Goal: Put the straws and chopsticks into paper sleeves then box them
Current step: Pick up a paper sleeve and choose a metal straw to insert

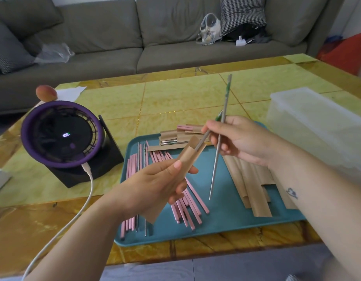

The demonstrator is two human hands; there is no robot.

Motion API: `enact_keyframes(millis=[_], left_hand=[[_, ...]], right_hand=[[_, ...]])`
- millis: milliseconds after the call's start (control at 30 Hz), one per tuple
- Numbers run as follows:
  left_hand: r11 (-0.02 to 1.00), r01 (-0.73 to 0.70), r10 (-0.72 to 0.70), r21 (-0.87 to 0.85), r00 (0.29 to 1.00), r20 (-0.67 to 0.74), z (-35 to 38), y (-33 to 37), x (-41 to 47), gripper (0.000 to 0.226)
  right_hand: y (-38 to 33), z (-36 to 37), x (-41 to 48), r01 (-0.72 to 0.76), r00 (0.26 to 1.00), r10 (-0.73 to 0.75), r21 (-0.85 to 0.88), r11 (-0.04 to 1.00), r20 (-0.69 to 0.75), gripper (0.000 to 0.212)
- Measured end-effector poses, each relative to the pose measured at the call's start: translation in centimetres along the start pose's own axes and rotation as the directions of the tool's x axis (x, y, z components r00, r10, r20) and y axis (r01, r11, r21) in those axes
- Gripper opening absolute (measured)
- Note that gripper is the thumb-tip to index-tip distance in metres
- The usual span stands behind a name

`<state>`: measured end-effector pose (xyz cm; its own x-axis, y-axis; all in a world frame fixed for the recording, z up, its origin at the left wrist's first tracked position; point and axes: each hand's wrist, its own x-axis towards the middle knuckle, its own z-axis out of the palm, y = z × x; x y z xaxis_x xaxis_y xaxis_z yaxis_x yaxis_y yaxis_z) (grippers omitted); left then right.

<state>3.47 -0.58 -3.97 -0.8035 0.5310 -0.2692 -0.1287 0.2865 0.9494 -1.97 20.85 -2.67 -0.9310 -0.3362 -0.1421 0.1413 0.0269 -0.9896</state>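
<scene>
- The left hand (155,183) is curled round a brown paper sleeve (190,154), thumb on top, holding it tilted with its open mouth up and toward the other hand.
- The right hand (238,142) pinches two metal chopsticks (218,157) between thumb and fingers. One has its tip just inside the sleeve's mouth; the other slants down past the hand, its point hanging above the tray.
- Both hands are up over a teal tray (226,222) on the yellow table (175,98).
- Under the left hand, pink straws (192,207) lie loose on the tray, with a few thin metal rods (138,159) among them.
- Empty sleeves (250,187) lie fanned out beneath the right forearm, and a small stack of filled ones (181,135) sits at the tray's far edge.
- A frosted plastic box (309,120) stands on the table just right of the tray.
- To the left stands a purple fan (60,136) with a white cable (88,191), and a peach (46,93) behind it.
</scene>
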Motion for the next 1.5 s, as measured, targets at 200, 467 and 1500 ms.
enact_keyframes(millis=[200,467,1500], left_hand=[[0.999,0.007,-0.001,0.054,0.995,-0.104,-0.4,-0.3,0.2,0.038],[0.99,0.027,-0.017,0.138,0.997,-0.071,-0.3,-0.6,0.7,0.028],[0.951,-0.124,0.091,-0.285,0.988,-0.126,0.4,-0.5,0.6,0.033]], right_hand=[[-0.6,-1.0,-0.1,-0.029,0.992,0.032,0.032,0.999,-0.123,0.03],[-0.8,-1.8,0.6,0.23,0.923,-0.095,0.335,0.914,-0.374,0.035],[-0.8,2.9,-1.1,0.289,0.933,-0.304,-0.103,0.952,-0.193,0.044]])
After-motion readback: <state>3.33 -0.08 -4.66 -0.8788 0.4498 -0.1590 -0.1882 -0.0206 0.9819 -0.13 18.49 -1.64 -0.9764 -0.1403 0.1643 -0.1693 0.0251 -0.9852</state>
